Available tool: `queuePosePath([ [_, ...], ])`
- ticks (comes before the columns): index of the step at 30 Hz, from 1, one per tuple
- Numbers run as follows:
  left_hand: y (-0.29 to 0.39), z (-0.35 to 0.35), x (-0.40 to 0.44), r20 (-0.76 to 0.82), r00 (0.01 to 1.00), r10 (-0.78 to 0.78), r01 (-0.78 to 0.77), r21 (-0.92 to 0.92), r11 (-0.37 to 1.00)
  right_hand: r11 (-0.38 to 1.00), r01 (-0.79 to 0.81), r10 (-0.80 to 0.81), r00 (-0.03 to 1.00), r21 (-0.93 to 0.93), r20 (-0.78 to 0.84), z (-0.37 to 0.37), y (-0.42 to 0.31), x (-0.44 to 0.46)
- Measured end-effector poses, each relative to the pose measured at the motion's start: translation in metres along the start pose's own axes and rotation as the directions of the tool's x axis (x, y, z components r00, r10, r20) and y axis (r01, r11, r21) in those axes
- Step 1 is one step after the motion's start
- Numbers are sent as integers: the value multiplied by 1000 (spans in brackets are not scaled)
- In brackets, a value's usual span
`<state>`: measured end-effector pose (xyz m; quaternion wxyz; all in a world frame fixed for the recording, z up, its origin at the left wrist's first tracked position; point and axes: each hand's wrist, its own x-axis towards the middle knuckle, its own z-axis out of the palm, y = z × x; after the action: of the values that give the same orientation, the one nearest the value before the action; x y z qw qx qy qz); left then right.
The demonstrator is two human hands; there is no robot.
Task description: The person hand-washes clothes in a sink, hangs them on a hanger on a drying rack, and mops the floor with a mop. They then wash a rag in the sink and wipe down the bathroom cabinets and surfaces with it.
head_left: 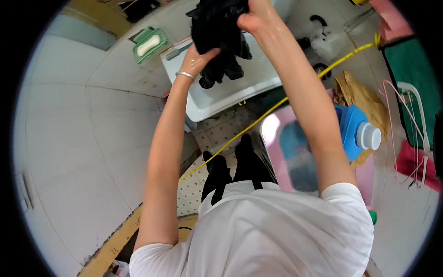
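Observation:
A bunched black cloth (219,32), perhaps a garment, hangs over the white sink (203,104). My left hand (198,62), with a bracelet at its wrist, is closed on the cloth's lower left side. Higher up, my right hand (257,19) grips its right side, and some of those fingers are hidden behind the fabric. Both hands and forearms look wet. Just left of the cloth, a grey brush (177,51) lies on the sink's rim.
On the left wall, a green soap dish (157,47) holds white soap (148,46). A yellow hose or cord (256,122) crosses below the sink. To the right stand a pink-topped appliance (277,138) and a blue bottle (353,129) with a white cap. Hangers (417,129) hang far right.

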<state>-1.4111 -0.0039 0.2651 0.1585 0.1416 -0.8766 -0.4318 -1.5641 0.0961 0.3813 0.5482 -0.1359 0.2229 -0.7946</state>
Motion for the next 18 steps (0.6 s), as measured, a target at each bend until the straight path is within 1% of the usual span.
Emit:
queuePosePath([
  [1,-9,10,-6,-64,981,-182,149,-345,927,994,21,-21,1000,109,1,-14,4,4],
  [2,-16,19,-8,-43,928,-370,256,-649,716,975,55,-55,998,214,-5,-30,7,3],
  [3,-24,22,-10,-38,914,-405,252,-728,638,967,34,-23,999,253,-46,-46,8,-5],
  [4,-28,27,-11,-18,898,-439,251,-799,546,937,128,-87,987,325,-138,-66,18,-5],
  [5,-19,31,-15,-19,898,-439,234,-824,515,897,230,-150,962,378,-229,-82,28,-8],
  [6,-9,30,-18,-32,896,-444,211,-848,486,797,423,-280,891,431,-357,-100,48,7],
  [7,-12,33,-22,4,890,-456,265,-819,510,828,493,-293,787,267,-543,-123,55,9],
  [8,-23,34,-27,23,878,-479,314,-781,539,817,559,-369,699,146,-613,-136,62,7],
  [9,-43,41,-27,-5,877,-480,311,-755,577,799,602,-438,599,16,-671,-147,69,4],
  [10,-64,48,-29,-37,884,-466,336,-643,688,832,542,-441,514,-121,-736,-136,68,-14],
  [11,-79,54,-30,-124,897,-424,313,-500,808,803,545,-553,530,-241,-643,-161,76,-16],
  [12,-91,59,-28,-205,908,-366,285,-337,897,768,513,-634,518,-384,-574,-164,80,-26],
  [13,-102,62,-27,-249,921,-300,257,-191,947,714,287,-674,529,-639,-515,-171,82,-37],
  [14,-105,65,-27,-226,940,-255,228,-140,964,414,-23,-787,494,-910,-370,-191,91,-37],
  [15,-97,66,-27,-261,963,-73,125,191,974,300,-70,-740,612,-951,-278,-182,89,-51],
  [16,-96,74,-29,-238,963,-126,200,320,926,65,-64,-729,678,-996,-91,-198,100,-53],
  [17,-100,85,-33,-179,956,-233,284,362,888,-103,-113,-609,792,-988,-27,-209,107,-56],
  [18,-85,93,-37,-118,908,-403,410,457,789,-279,-129,-467,884,-952,17,-212,113,-60],
])
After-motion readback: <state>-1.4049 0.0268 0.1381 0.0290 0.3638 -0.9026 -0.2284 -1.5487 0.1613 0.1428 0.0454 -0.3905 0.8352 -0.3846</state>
